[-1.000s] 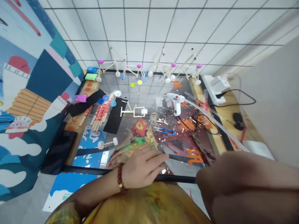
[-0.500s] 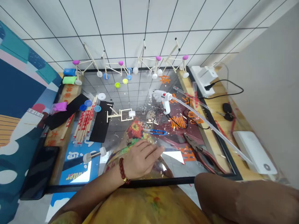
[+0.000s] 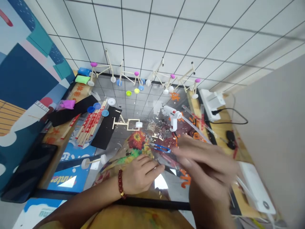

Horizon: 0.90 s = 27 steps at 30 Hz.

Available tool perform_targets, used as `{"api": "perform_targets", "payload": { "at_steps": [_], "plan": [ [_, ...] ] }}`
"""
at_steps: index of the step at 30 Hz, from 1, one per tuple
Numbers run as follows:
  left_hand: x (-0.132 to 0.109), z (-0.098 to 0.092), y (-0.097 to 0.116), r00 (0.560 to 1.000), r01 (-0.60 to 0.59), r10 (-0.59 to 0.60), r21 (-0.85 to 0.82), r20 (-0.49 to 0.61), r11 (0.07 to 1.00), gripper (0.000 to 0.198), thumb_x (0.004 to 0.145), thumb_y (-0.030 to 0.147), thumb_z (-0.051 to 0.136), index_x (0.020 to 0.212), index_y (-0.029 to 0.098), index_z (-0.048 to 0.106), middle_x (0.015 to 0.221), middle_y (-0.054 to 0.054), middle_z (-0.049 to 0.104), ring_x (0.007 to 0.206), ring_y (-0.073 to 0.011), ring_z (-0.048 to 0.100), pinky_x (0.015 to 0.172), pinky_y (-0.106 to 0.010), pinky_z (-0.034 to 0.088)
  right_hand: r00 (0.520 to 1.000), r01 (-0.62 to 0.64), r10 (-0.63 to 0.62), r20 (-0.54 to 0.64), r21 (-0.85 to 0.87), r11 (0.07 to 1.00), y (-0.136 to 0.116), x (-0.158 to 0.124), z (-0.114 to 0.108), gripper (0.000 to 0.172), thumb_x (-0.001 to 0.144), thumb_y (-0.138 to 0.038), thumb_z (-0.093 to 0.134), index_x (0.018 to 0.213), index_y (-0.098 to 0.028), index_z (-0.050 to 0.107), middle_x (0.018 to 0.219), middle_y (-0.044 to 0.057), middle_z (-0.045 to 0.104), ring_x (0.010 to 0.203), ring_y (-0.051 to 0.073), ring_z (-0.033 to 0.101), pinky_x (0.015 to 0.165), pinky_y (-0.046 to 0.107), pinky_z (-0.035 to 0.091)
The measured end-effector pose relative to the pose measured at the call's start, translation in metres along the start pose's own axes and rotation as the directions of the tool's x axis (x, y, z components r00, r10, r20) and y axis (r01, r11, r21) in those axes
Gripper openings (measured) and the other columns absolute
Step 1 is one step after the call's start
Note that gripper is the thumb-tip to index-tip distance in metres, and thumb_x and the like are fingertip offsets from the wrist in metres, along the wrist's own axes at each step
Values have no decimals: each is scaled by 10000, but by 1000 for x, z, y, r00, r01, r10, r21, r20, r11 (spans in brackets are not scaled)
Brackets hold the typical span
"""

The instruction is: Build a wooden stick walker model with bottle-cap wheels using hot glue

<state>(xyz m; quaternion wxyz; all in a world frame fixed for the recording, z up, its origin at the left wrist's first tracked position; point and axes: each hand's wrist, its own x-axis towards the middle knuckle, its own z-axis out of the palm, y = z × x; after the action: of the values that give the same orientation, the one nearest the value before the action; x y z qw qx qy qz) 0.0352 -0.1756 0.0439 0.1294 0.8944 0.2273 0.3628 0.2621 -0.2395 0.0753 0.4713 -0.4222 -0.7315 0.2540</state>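
Snips [image 3: 162, 148], blue-handled, lie on the glass counter [image 3: 143, 105] near its middle, between the two hands. The right hand [image 3: 207, 165], blurred, is stretched over the counter with its fingers extended and nothing in its grasp; its fingertips [image 3: 175, 152] are just beside the snips' handles, though contact cannot be told. The left hand [image 3: 139, 173] rests palm down on the counter just in front of the snips, fingers loosely curled and released, holding nothing; a red bead bracelet [image 3: 120, 184] circles its wrist. Beyond the snips stands a white glue gun [image 3: 172, 114], amid small wood scraps. To the left lie a stick frame [image 3: 127, 122], a black sheet [image 3: 106, 128], a stick bundle [image 3: 91, 122] and a two-wheeled axle [image 3: 92, 160]. Stick models [image 3: 143, 76] line the tiled wall. A power strip [image 3: 212, 100] sits at the right edge, a phone [image 3: 26, 171] at the left.
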Motion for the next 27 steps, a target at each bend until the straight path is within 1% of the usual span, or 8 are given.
{"api": "perform_targets", "payload": {
  "at_steps": [2,3,5,12,18,22,24,27],
  "plan": [
    [0,0,0,1000,-7,7,9,-10,1000,322,884,92,483,1178,111,612,956,-97,733,857,-197,650,815,-364,553,996,-46,52,65,-101,994,15,98,20,255,905,-190,620,1114,-273,738,798,25,710,671,161,620,646,325,501],
    [1,0,1,1000,-10,10,14,-13,1000,320,886,94,475,1173,112,615,946,-96,731,857,-195,646,813,-360,550,993,-21,36,110,-136,990,22,131,31,216,922,-196,606,1070,-268,744,824,21,716,718,157,638,688,316,509],
    [1,0,1,1000,-11,12,23,-14,1000,308,881,94,473,1148,108,625,926,-91,725,843,-191,634,800,-351,542,986,2,29,165,-188,982,35,163,53,175,935,-222,591,1010,-250,747,872,32,718,805,169,655,754,320,516],
    [0,2,-2,999,-9,11,69,-42,998,256,902,137,468,1085,120,647,893,-72,710,771,-175,588,733,-328,507,979,-40,78,189,-194,980,64,169,106,342,887,-321,654,1218,-238,675,923,56,704,884,213,646,851,354,504],
    [-3,3,-5,1000,1,1,106,-25,994,236,919,158,480,1078,127,651,891,-73,713,751,-169,593,746,-323,513,970,-33,64,233,-134,990,63,187,123,208,937,-295,562,938,-225,757,904,63,740,850,209,670,827,348,495],
    [1,-2,-6,989,71,-68,17,-129,997,234,885,111,516,1068,132,660,939,-78,733,835,-192,628,781,-345,536,960,-277,272,61,96,956,63,181,114,183,886,-369,638,898,-222,746,836,30,752,764,188,667,757,325,508],
    [3,-8,-6,961,144,-160,-83,-224,986,233,875,78,536,1053,156,666,951,-71,737,865,-184,638,788,-341,545,916,-378,401,-25,286,881,64,175,108,211,840,-416,684,890,-218,738,794,20,747,722,177,655,729,323,515],
    [6,-20,-11,884,214,-284,-219,-372,952,236,864,53,591,1035,192,677,933,-48,729,875,-160,643,805,-329,552,841,-403,529,-116,518,754,69,166,98,260,754,-452,758,850,-212,730,752,18,736,668,155,627,705,321,517]
  ]
}}
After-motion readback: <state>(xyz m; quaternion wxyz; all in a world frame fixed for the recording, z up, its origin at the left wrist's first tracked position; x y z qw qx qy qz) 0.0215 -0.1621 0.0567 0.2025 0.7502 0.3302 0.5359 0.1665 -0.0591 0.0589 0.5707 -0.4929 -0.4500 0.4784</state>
